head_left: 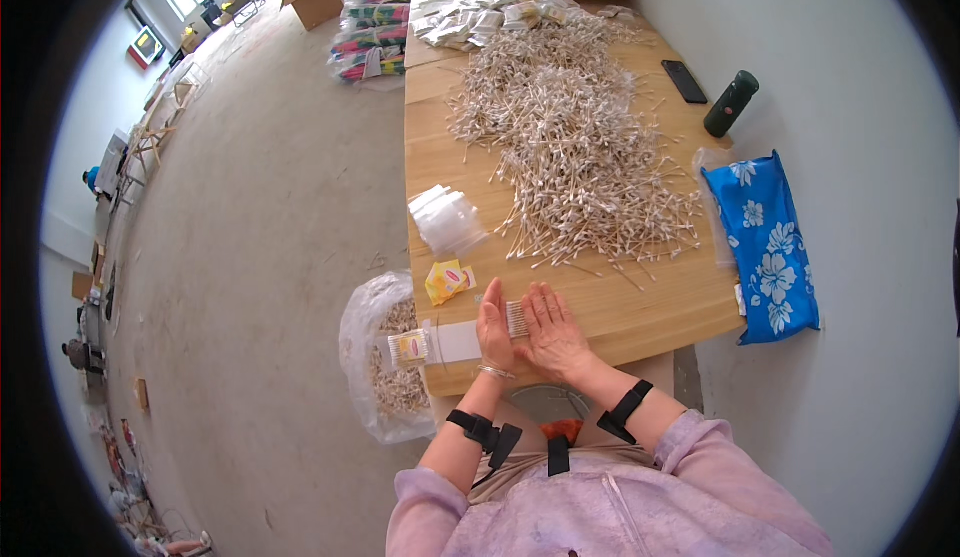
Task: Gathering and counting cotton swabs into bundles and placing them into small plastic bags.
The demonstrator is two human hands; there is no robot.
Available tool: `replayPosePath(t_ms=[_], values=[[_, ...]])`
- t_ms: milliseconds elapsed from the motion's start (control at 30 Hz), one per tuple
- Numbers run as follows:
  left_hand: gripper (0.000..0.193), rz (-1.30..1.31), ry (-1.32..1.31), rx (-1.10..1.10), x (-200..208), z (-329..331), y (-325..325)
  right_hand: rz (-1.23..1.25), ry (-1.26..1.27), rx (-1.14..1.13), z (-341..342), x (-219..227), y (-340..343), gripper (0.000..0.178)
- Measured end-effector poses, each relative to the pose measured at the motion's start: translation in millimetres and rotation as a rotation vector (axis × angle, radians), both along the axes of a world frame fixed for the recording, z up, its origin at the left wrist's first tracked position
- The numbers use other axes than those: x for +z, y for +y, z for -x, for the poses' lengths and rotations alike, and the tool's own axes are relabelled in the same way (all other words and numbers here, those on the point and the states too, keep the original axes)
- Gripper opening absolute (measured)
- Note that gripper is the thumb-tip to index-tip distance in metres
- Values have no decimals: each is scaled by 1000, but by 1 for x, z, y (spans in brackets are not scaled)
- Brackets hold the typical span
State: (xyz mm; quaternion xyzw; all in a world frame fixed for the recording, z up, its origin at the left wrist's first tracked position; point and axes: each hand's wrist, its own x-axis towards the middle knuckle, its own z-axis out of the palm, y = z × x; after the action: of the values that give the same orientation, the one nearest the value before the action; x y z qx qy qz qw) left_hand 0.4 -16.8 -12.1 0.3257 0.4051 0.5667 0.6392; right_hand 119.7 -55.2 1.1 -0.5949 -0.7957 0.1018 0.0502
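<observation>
Near the front edge of the wooden table, a small row of cotton swabs (pixel 517 319) lies between my two hands. My left hand (pixel 494 332) stands on its edge with fingers stretched, touching the left side of the row. On the right side, my right hand (pixel 553 329) lies with fingers extended and palm against the swabs. Left of my left hand is a white flat strip (pixel 458 342), partly hidden by that hand. At its outer end sits a packet of cotton swabs (pixel 408 348) with a yellow label. Yellow printed labels (pixel 448 281) lie just beyond.
A large heap of loose cotton swabs (pixel 580 147) covers the table's middle. Clear plastic bags (pixel 445 219) lie left. A phone (pixel 684 82), dark green bottle (pixel 731 104) and blue flowered pouch (pixel 768 247) line the right. A plastic sack of swabs (pixel 365 357) stands beside the table.
</observation>
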Motion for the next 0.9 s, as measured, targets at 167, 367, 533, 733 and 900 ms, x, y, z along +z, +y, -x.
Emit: replayPosePath(t_ms=[167, 367, 533, 733, 900], values=[[61, 12, -42, -48, 9, 2, -3, 28, -60, 12, 1, 6, -5, 91], [59, -21, -32, -21, -4, 5, -3, 45, 146, -36, -4, 0, -5, 79], [59, -32, -27, 39, -9, 1, -5, -127, 1041, -313, -9, -5, 11, 62], [60, -44, 38, 14, -18, 8, -4, -90, 1094, -206, 13, -6, 14, 59], [60, -60, -20, -12, -5, 3, -4, -98, 1023, -240, -6, -9, 10, 61]])
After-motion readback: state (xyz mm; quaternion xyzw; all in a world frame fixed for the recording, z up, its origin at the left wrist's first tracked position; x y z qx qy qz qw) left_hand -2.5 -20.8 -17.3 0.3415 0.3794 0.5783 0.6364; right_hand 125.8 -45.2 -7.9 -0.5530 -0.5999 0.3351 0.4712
